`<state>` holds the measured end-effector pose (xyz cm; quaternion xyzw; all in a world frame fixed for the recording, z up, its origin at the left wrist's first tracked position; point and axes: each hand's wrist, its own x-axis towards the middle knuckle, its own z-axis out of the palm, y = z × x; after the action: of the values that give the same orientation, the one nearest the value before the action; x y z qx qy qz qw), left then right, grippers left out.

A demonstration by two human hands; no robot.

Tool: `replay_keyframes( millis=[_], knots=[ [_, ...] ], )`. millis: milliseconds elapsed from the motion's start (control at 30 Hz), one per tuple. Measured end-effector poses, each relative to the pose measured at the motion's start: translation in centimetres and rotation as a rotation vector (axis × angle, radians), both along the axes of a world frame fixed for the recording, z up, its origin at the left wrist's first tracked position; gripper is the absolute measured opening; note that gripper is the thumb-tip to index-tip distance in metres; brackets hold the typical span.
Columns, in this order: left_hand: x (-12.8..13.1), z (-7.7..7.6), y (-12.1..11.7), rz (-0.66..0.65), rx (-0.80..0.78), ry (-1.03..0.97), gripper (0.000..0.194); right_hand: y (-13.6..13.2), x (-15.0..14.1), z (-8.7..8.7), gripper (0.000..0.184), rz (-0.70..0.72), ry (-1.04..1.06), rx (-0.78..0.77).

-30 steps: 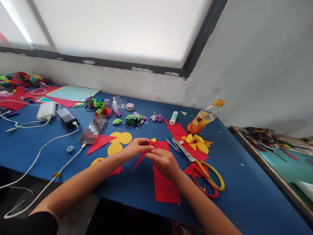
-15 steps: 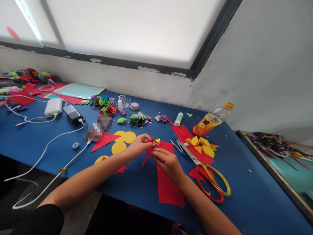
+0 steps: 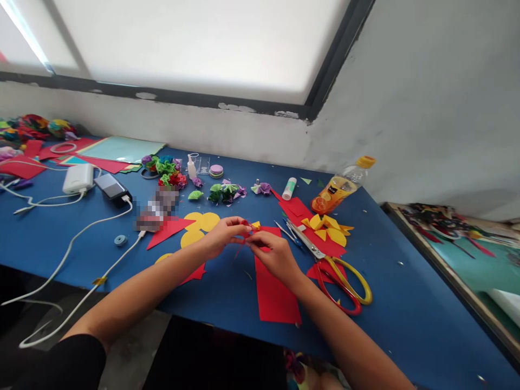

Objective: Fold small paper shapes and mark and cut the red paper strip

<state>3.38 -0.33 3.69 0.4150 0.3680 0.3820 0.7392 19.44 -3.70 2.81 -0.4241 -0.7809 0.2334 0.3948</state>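
Note:
My left hand [image 3: 221, 233] and my right hand [image 3: 274, 252] meet above the blue table [image 3: 406, 303], both pinching a small folded piece of red paper [image 3: 244, 230] between their fingertips. Its thin tail hangs down toward the table. Under my right wrist lies a red paper sheet [image 3: 274, 295]. Yellow paper circles [image 3: 201, 225] and a red paper triangle [image 3: 166, 228] lie just left of my left hand.
Large scissors with red and yellow handles [image 3: 339, 276] lie right of my hands, beside yellow and red scraps [image 3: 329, 233]. An orange drink bottle [image 3: 339, 187], a glue stick [image 3: 289, 188], small paper flowers [image 3: 223, 194], a power bank [image 3: 77, 179], a phone [image 3: 110, 188] and white cables [image 3: 77, 238] sit farther back and left.
The long red strip has been gathered into a tighter fold between my fingertips, and both hands have drawn closer together. The camera view shifted slightly.

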Motion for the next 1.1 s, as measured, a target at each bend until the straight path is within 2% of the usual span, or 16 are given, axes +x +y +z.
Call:
replay_keyframes(
  millis=[200,400,533,633,767,900,1000,1100],
  knots=[
    [-0.1,-0.27,0.17,-0.091,0.039,-0.065,0.022,0.1,-0.01,0.34,0.01,-0.036,0.112,-0.158],
    [-0.23,-0.32,0.35,-0.045,0.198,-0.019,0.036,0.29,0.16,0.53,0.013,-0.062,0.305,-0.393],
    [-0.05,-0.35,0.28,0.014,0.27,-0.032,0.026,0.18,-0.07,0.73,0.018,-0.021,0.441,-0.569],
    [0.06,-0.37,0.19,0.061,0.271,-0.017,0.018,0.06,-0.22,0.93,0.019,0.008,0.498,-0.637],
    [0.04,-0.2,0.09,0.076,0.23,0.036,0.015,0.08,-0.21,1.02,0.021,0.074,0.474,-0.672],
    [-0.08,0.05,0.04,0.085,0.196,0.065,0.02,0.13,-0.18,0.83,0.023,0.12,0.376,-0.646],
    [-0.06,0.11,-0.07,0.029,0.264,0.105,0.026,0.08,-0.19,0.69,0.019,0.112,0.275,-0.571],
    [0.11,0.09,-0.24,0.028,0.324,0.152,0.022,-0.05,-0.24,0.67,0.012,0.089,0.166,-0.481]
  ],
)
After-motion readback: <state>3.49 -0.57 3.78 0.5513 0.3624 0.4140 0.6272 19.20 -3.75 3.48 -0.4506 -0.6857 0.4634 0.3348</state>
